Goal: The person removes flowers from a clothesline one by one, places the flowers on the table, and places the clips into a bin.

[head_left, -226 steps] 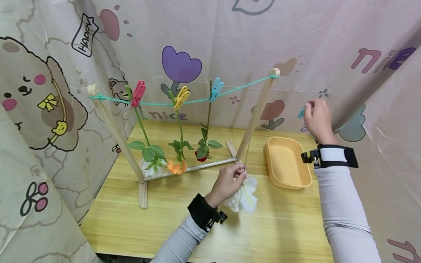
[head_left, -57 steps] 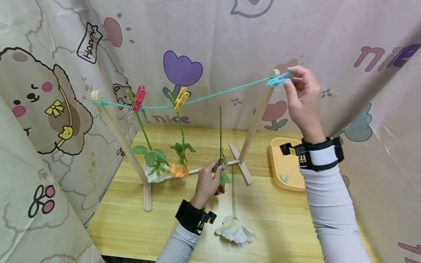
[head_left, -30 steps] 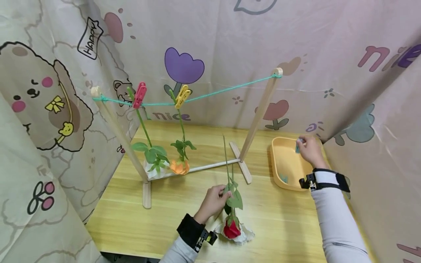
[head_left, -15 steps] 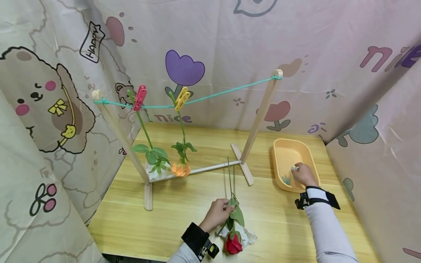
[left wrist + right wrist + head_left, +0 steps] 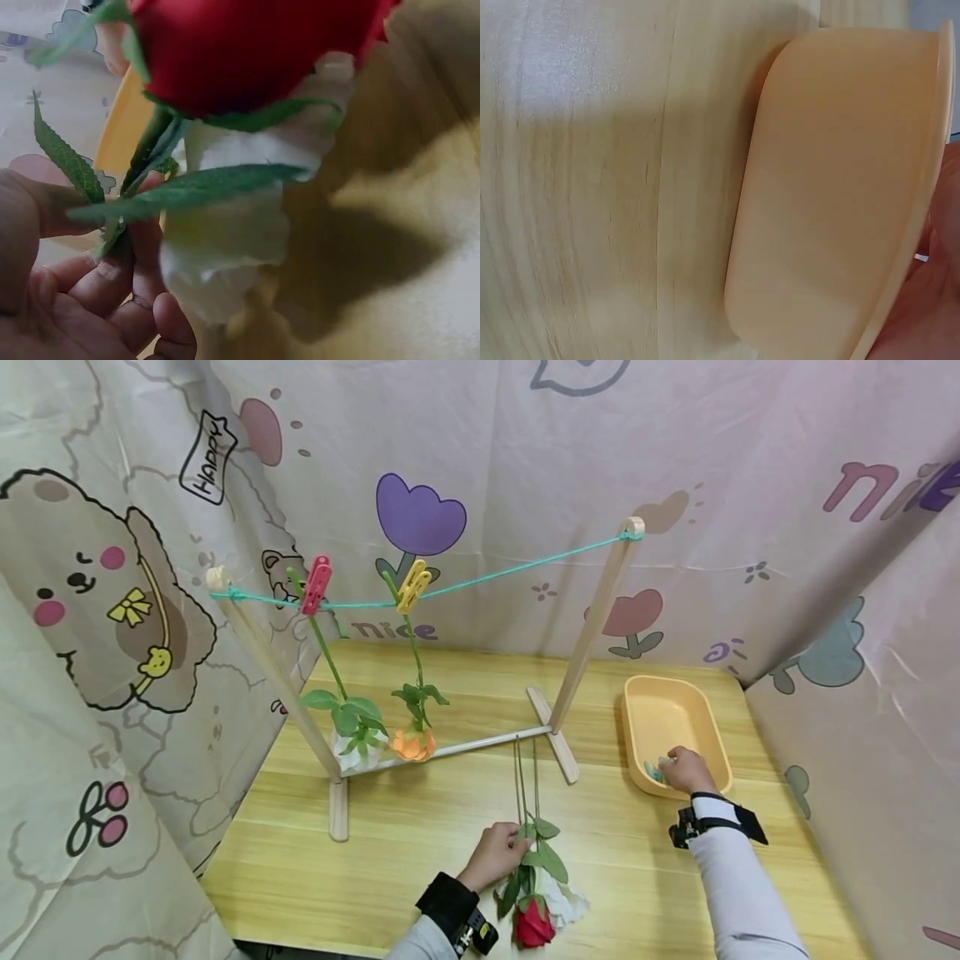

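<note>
My left hand (image 5: 495, 856) pinches the stem of a red artificial rose (image 5: 534, 922) between thumb and fingers. Its bloom points toward the table's front edge and overlaps a white flower (image 5: 567, 903). In the left wrist view, the rose's green leaf (image 5: 195, 191) crosses in front of the fingers. My right hand (image 5: 688, 772) reaches into the yellow tray (image 5: 660, 714), pinching a light blue clothespin at its fingertips, mostly hidden. Beside them in the tray lies a blue clothespin (image 5: 652, 772). The tray's wall (image 5: 832, 187) hides most of this hand in the right wrist view.
A wooden stand carries a teal string (image 5: 517, 566) between two posts. A pink clothespin (image 5: 317, 585) and a yellow one (image 5: 413, 587) clip flowers upside down on it: a white flower (image 5: 360, 752) and an orange one (image 5: 414, 745). Printed curtains surround the wooden table (image 5: 420, 877).
The blue clothespin came off the string and went down into the tray with my right hand. My left hand brought the rose from the line down over the white flower near the table's front.
</note>
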Action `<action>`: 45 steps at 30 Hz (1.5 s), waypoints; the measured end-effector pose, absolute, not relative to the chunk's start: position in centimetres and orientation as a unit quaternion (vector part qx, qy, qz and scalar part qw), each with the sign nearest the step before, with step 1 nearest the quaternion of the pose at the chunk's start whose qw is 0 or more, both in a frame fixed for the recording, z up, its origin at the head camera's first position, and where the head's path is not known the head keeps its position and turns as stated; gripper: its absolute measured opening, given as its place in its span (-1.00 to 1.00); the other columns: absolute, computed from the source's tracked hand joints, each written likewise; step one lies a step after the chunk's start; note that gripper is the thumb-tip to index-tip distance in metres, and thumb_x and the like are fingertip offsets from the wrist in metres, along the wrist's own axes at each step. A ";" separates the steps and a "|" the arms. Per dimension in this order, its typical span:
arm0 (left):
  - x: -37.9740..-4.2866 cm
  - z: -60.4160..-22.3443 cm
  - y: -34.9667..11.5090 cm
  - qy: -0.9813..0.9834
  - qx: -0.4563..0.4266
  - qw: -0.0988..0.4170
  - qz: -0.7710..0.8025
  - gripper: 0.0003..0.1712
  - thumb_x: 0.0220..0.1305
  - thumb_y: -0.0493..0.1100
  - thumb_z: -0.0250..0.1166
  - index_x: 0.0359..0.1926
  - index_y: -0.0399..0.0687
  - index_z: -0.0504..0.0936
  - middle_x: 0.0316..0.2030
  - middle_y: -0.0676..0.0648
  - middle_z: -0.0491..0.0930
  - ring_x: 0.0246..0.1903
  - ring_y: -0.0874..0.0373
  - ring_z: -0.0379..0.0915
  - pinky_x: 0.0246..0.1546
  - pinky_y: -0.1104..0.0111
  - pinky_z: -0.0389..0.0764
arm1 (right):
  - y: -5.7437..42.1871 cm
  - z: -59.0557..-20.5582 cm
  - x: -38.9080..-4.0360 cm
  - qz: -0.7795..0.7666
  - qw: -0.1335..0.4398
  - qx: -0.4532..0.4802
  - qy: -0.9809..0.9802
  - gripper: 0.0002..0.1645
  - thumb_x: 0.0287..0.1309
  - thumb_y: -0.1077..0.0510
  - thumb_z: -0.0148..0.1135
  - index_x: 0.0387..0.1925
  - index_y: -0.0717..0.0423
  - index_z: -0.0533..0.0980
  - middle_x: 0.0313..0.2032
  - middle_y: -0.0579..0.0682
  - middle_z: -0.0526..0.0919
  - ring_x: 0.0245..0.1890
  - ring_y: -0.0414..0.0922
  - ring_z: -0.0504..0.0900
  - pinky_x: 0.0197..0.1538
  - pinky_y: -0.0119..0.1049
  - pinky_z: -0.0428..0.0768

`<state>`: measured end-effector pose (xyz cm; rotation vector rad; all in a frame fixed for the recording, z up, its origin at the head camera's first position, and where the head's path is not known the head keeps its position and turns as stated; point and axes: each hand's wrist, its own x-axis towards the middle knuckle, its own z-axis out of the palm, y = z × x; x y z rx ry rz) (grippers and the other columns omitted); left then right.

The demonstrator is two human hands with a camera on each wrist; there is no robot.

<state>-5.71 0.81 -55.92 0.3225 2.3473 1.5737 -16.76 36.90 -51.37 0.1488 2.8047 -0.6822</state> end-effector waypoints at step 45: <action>-7.3 -51.6 -3.7 0.840 0.139 0.053 0.522 -0.74 0.32 -0.20 0.14 -0.08 -0.30 0.57 -0.27 -0.11 0.65 -0.27 0.06 0.59 -0.21 0.38 0.58 | 36.1 -49.3 -17.6 -0.188 0.013 0.033 0.982 -0.48 0.19 0.16 0.03 0.01 0.57 0.37 -0.06 0.56 0.41 -0.11 0.41 0.44 -0.14 0.18 0.48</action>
